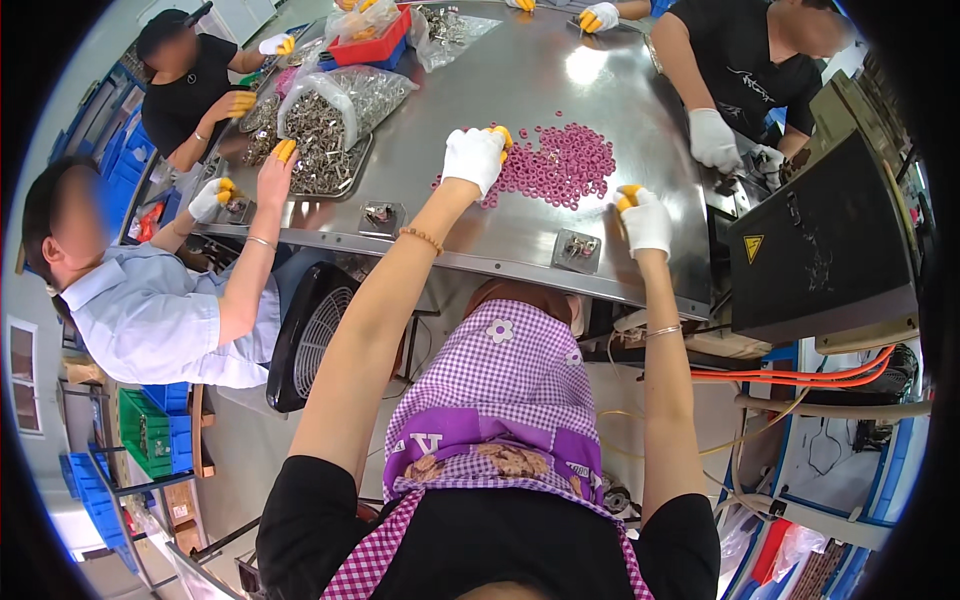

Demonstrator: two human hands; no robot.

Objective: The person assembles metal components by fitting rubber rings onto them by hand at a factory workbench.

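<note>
A spread of small purple-pink rings (570,165) lies on the metal table. My left hand (474,160), in a white glove with yellow fingertips, is over the left side of that spread. Its fingers are curled together, and whatever they hold is hidden. Just right of the rings, my right hand (646,222) wears the same kind of glove. It is closed too, fingertips bent inward, with any small thing between them too small to name. Nearest to it on the table's front edge sits a small clear square block (577,251) with metal parts on top.
A similar block (381,218) stands farther left. Beyond it, a tray (352,180) bears a bag of small metal parts (318,135). Several co-workers sit around the table (470,85). A red bin (368,42) stands at the back; a black machine cabinet (825,245) is at the right.
</note>
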